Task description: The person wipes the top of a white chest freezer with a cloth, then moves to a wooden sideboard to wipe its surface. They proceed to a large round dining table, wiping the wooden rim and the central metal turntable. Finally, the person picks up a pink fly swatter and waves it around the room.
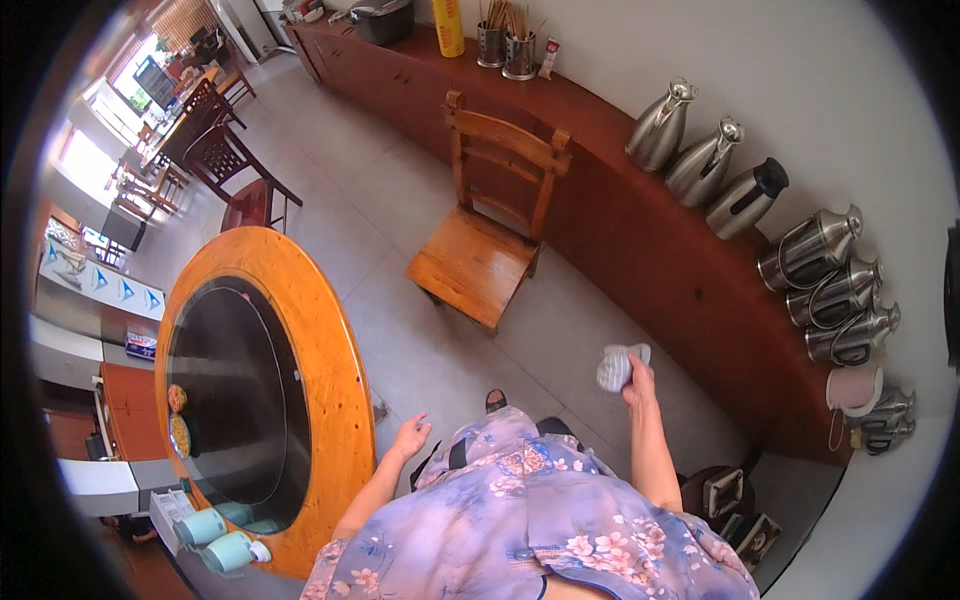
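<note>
Bunched in my right hand is a pale striped cloth, held out over the tiled floor near the long reddish-brown cabinet. Nothing is in my left hand, whose fingers are apart. It hangs beside the rim of a round wooden table with a dark glass turntable. Straight ahead stands a wooden chair, its back close to the cabinet.
Several steel jugs line the cabinet top, beyond cups of chopsticks and a yellow cylinder. Two mint-green pots and two plates of food are on the table. A dark chair stands behind it.
</note>
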Tool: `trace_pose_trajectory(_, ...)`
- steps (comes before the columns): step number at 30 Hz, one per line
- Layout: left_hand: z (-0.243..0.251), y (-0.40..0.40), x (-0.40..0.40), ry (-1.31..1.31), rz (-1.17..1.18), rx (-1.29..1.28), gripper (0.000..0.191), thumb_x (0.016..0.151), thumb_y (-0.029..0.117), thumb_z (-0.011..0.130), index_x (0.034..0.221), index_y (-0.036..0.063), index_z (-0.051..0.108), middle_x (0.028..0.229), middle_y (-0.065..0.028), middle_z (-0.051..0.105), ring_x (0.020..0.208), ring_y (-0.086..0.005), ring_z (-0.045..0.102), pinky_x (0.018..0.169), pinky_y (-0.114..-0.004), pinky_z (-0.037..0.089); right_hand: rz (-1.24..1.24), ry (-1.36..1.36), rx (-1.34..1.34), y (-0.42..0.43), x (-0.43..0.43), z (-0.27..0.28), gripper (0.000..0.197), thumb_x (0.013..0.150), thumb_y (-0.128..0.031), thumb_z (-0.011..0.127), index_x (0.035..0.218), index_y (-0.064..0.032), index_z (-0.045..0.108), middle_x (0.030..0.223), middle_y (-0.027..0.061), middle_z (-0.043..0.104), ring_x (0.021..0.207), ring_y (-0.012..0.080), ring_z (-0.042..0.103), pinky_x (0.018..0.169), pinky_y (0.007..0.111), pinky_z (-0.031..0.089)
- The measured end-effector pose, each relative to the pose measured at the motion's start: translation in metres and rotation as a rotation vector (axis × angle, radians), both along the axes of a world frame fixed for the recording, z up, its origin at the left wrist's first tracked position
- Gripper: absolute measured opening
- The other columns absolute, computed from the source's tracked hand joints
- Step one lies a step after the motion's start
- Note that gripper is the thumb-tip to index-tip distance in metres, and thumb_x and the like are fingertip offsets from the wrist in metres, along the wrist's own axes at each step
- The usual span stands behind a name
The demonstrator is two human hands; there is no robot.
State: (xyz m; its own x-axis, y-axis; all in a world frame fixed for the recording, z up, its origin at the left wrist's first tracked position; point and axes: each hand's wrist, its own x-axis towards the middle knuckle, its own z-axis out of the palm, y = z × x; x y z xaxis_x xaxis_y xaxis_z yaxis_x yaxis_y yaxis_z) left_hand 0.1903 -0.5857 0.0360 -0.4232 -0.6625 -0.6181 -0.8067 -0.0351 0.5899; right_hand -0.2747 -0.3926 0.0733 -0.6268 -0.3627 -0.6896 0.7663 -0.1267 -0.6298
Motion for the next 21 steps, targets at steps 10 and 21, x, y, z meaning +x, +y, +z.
trace_pose_trajectory(10, -0.026, -0.011, 0.028, -0.117, 0.254, 0.033, 0.049, 0.083, 0.029, 0.061, 0.122, 0.0007, 0.054, 0.106, -0.0236, 0.063, 0.096, -0.0313, 0.063, 0.085, -0.037, 0.049, 0.210, 0.690, -0.106, -0.218, -0.164, 0.089, 0.047, 0.078, 0.002, 0.051, 0.124, -0.0020, 0.043, 0.114, 0.0092, 0.054, 0.104, 0.0213, 0.054, 0.092, 0.036, 0.043)
trace_pose_trajectory(21, -0.016, -0.044, -0.069, -0.133, 0.499, 0.153, 0.050, 0.085, 0.026, 0.059, 0.126, -0.0007, 0.051, 0.078, -0.0119, 0.067, 0.071, -0.0167, 0.064, 0.068, -0.029, 0.050, 0.376, 1.525, 0.408, -0.411, -0.303, 0.052, 0.056, 0.082, -0.013, 0.058, 0.131, 0.0037, 0.037, 0.126, 0.0251, 0.045, 0.117, 0.0388, 0.043, 0.098, 0.046, 0.036)
